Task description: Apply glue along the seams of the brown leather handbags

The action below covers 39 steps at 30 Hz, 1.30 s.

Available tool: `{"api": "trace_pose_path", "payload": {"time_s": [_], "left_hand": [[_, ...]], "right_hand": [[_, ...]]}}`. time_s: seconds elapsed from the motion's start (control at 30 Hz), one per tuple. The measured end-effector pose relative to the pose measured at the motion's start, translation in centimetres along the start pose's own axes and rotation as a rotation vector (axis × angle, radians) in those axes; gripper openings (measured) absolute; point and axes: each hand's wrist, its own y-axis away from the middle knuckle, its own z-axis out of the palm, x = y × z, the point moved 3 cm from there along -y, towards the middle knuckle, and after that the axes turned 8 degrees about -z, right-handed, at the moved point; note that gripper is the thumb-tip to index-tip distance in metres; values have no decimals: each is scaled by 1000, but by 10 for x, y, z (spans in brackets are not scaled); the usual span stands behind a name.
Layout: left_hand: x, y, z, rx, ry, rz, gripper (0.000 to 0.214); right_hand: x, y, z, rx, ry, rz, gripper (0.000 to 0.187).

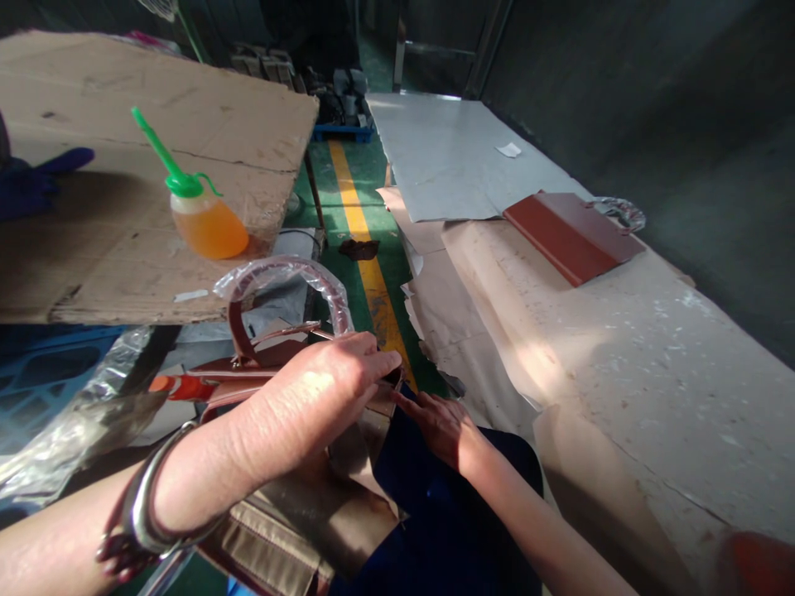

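Observation:
A brown leather handbag point(248, 385) rests across my lap, with its tan lining point(310, 513) showing below my left forearm. Its arched handle point(286, 269) is wrapped in clear plastic. My left hand point(344, 368) reaches over the bag, its fingers closed on the bag's far edge. On the other side, my right hand point(438, 426) has its fingertips pressed against the same edge, close to the left fingertips. The exact spot between the fingers is partly hidden. Something orange, like a bottle tip point(180, 386), shows at the bag's left end.
A cardboard-covered table point(261, 124) at left bears a squeeze bottle point(208, 223) of orange liquid and a blue glove point(37, 178). At right, a paper-covered table point(652, 372) holds a red-brown leather piece point(571, 240). A yellow-striped floor point(354, 199) runs between them.

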Motion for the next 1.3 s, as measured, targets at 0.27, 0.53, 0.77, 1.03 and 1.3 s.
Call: {"api": "trace_pose_path", "payload": {"time_s": [0.27, 0.53, 0.77, 1.03, 1.3], "left_hand": [[5, -2, -7, -46, -35, -52, 27], [3, 1, -2, 26, -32, -8, 29], [1, 1, -1, -64, -34, -114, 28], [-9, 4, 10, 54, 28, -79, 27], [-10, 8, 7, 44, 44, -78, 28]], "right_hand": [[-5, 2, 3, -40, 0, -26, 72], [-12, 4, 7, -48, -22, -51, 69], [-16, 5, 6, -71, -56, -66, 65], [-20, 8, 3, -55, -100, -73, 60], [-31, 11, 11, -69, -122, -104, 58]]}}
